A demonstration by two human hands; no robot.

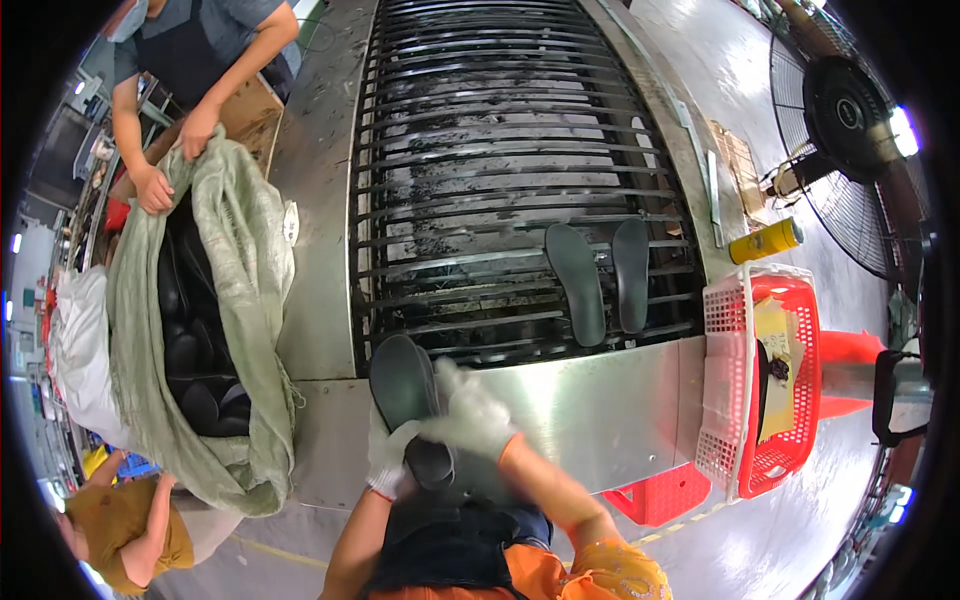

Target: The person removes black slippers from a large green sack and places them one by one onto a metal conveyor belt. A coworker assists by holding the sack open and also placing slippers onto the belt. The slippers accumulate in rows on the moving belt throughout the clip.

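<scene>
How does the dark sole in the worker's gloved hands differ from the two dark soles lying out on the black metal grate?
The dark shoe sole in hand is gripped by both white-gloved hands, left hand and right hand, over the steel ledge; the two dark soles on the grate lie loose, untouched, side by side on the bars. All look like the same dark rubbery soles.

- The left grip [392, 462] wore a white knitted work glove, its cuff ending at the wrist.
- The right grip [470, 415] wore a matching white glove, somewhat blurred, with an orange band at the cuff just below it.
- Below both grips the forearms were bare, with no sleeves reaching them.
- Further below the grips, a dark blue apron or bib covered the chest.
- Under and beside that dark cloth, an orange garment showed, with a paler patterned patch on the side below the right grip.
</scene>
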